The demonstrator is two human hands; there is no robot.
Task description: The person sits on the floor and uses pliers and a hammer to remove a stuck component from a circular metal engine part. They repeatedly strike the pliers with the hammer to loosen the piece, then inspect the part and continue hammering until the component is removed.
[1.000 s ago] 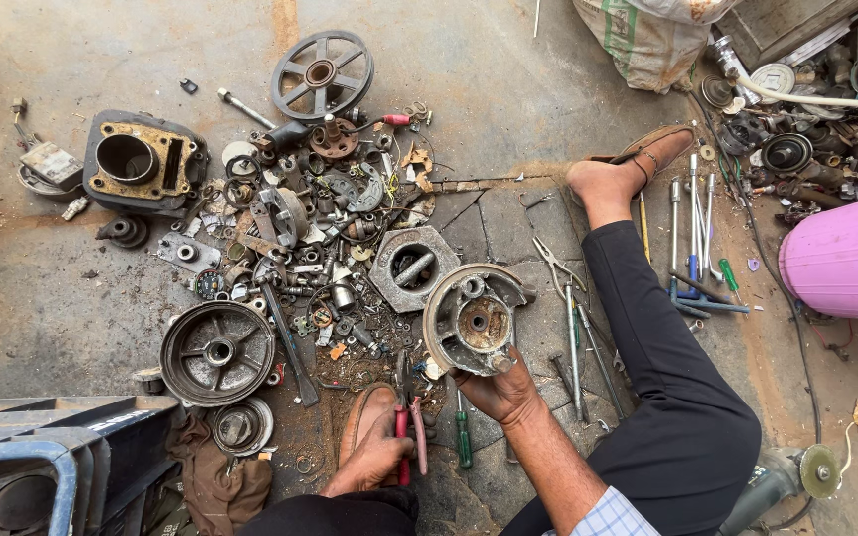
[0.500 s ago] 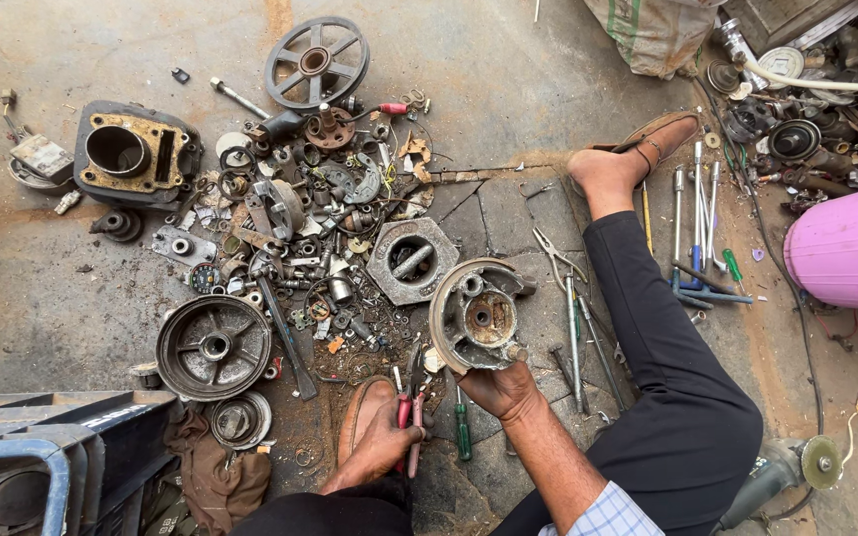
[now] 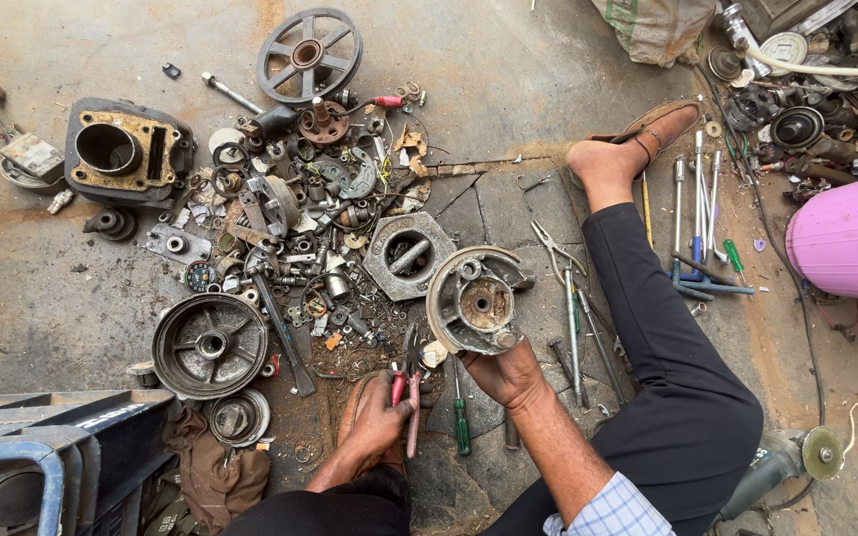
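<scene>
The left hand [image 3: 374,422] is curled shut in a grip, while the right hand [image 3: 508,375] is raised, fingers clasped, forearm extended.

A round, rusty brake plate [image 3: 477,301] is held tilted above the floor; red-handled pliers [image 3: 409,382] are held upright beside it.

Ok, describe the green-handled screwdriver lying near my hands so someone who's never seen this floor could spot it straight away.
Start from the round brake plate held up in the right hand. Just below it and to its left, between that hand and the left hand with the red-handled pliers, the screwdriver lies on the stone floor. Its bright green handle sets it apart from the grey, rusty parts nearby.
</scene>
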